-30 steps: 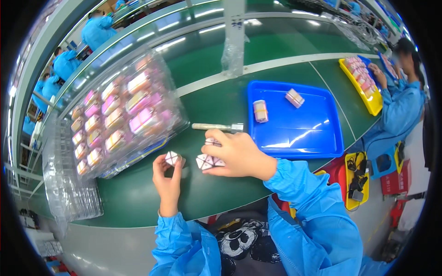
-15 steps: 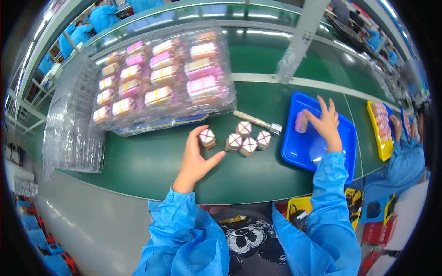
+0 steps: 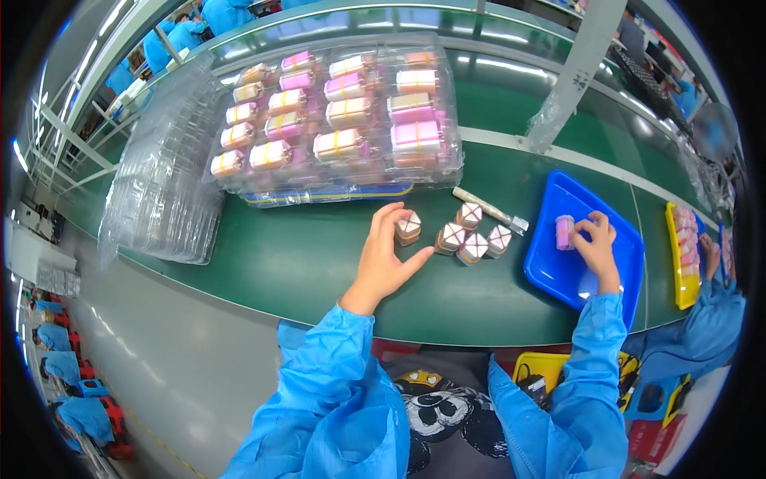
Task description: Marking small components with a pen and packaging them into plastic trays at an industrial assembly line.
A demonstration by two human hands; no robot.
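Packs of pink and cream bundles (image 3: 335,144), each strapped with a yellow band, sit in rows under a clear plastic tray cover (image 3: 431,72) at the far side of the green bench (image 3: 271,255). Stack of empty clear trays (image 3: 159,184) to their left. Three small brown-and-white boxes (image 3: 472,235) cluster mid-bench; a fourth box (image 3: 408,227) sits between thumb and forefinger of my left hand (image 3: 383,259), fingers curved round it, palm down on the bench. My right hand (image 3: 597,246) reaches into the blue tray (image 3: 558,271), fingers pinching a small pink pack (image 3: 564,231). Yellow tray (image 3: 683,263) beyond it.
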